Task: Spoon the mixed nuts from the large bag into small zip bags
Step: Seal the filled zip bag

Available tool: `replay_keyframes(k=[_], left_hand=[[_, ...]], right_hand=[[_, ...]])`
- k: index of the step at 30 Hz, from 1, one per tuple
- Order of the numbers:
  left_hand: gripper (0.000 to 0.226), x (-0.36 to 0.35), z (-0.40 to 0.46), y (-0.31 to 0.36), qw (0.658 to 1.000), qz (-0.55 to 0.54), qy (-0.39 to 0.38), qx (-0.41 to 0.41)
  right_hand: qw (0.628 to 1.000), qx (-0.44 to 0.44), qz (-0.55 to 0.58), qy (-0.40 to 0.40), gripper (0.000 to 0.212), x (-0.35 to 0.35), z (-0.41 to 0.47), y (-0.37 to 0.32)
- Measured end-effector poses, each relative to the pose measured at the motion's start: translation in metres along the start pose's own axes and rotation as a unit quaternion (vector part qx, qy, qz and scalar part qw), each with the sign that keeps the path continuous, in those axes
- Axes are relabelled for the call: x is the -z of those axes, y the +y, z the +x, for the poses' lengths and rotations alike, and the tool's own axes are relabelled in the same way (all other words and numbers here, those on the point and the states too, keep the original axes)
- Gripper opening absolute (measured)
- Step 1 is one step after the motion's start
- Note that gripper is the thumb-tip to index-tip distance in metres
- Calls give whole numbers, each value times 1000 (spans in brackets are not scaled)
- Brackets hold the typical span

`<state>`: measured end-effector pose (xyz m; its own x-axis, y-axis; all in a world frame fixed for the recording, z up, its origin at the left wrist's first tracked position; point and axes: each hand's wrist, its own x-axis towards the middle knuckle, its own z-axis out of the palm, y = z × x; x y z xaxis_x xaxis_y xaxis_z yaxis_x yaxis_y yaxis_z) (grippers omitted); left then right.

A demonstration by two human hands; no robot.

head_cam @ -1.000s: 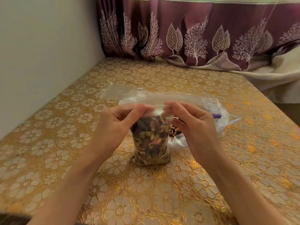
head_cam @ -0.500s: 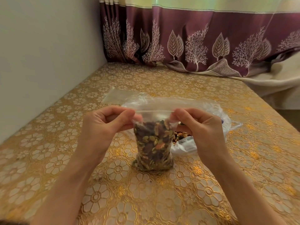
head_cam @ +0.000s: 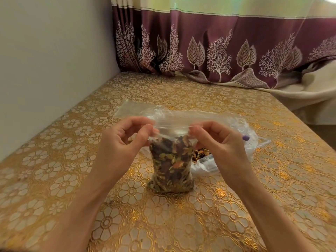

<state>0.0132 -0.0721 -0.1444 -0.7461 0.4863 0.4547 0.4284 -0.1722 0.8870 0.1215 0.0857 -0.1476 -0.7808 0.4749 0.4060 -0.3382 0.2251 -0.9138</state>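
Clear floppy small zip bag point(head_cam: 171, 164), nut-heavy, front of large bag point(head_cam: 236, 142); pinched at zip corners by left hand point(head_cam: 125, 140) and right hand point(head_cam: 216, 142).

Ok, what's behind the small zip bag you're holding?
Behind the small zip bag lies the large bag, open, with some mixed nuts showing and a purple tip, probably the spoon. The right hand and the bag cover the rest.

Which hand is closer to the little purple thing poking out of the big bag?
The right hand. It pinches the small zip bag just beside the purple thing, which sits right behind its knuckles. The left hand pinches the bag's other corner, farther away.
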Motion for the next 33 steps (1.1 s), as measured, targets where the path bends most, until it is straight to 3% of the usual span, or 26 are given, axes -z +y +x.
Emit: replay_keyframes(k=[9,12,22,33], left_hand=[[7,0,1,0,999,42,3,-23],[6,-2,0,2,999,40,2,-28],[10,-5,2,5,999,4,-41,-13],[9,-8,0,4,998,51,-25,-42]], right_hand=[[1000,3,8,10,5,0,1,1],[1000,6,6,15,15,0,1,2],[998,19,-6,-57,13,-4,2,-4],[997,41,-40,-42,20,-7,1,-6]])
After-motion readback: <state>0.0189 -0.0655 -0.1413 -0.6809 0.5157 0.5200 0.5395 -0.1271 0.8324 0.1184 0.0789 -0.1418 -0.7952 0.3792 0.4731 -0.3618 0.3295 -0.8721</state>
